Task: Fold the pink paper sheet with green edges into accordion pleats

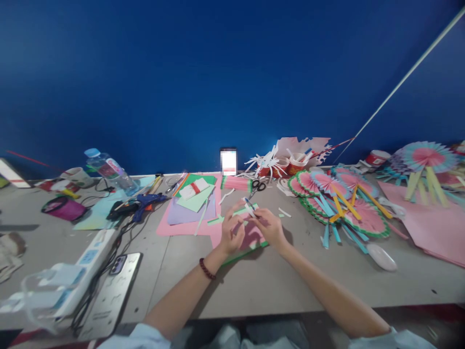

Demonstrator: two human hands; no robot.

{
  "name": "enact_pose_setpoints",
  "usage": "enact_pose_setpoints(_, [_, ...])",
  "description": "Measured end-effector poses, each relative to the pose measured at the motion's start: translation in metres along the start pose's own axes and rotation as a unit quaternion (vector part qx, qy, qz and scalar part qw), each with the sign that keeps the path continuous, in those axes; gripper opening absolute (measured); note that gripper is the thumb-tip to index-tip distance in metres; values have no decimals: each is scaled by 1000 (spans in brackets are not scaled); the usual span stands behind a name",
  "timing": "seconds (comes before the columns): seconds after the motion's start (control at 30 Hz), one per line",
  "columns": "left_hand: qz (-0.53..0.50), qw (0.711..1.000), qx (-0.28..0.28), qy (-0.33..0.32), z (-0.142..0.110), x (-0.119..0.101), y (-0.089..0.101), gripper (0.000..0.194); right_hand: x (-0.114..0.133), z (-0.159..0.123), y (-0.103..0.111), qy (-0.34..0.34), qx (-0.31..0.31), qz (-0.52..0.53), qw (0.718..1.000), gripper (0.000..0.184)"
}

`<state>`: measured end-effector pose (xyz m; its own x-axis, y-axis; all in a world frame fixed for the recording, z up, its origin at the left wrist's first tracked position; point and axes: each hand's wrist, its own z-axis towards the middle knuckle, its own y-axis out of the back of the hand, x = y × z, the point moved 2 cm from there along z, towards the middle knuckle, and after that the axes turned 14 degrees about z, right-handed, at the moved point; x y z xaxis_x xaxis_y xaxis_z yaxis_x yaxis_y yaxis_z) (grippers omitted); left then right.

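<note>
My left hand and my right hand meet above the middle of the table. Between their fingertips is a narrow white strip, with a small dark part at its top that I cannot make out. My right fingers are pinched on the strip. The left fingers are curled beside it, thumb and forefinger bent, and whether they grip its end is unclear. Beneath both hands lies a pink paper piece with green edges, partly covered by them. Black-handled scissors rest just beyond.
Stacked coloured paper lies to the left, with a phone and power strip nearer. Several folded paper fans and a white computer mouse are on the right. Cups and a lit screen stand at the back.
</note>
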<state>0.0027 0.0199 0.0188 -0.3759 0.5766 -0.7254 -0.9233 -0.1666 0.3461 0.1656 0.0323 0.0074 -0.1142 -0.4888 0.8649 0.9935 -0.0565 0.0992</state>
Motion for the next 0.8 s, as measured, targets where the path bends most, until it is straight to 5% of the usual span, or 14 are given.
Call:
enact_pose_setpoints(0.47, [-40,993,-23,108,10,4,2,31,5,-1,-4,14,75,-46,996,16])
enact_pose_setpoints(0.6, [-31,994,-37,95,10,8,1,28,-1,-2,-4,29,77,-68,994,16])
enact_pose_setpoints(0.8, [18,995,-100,-12,10,18,0,25,-6,-4,-4,71,42,-95,992,21])
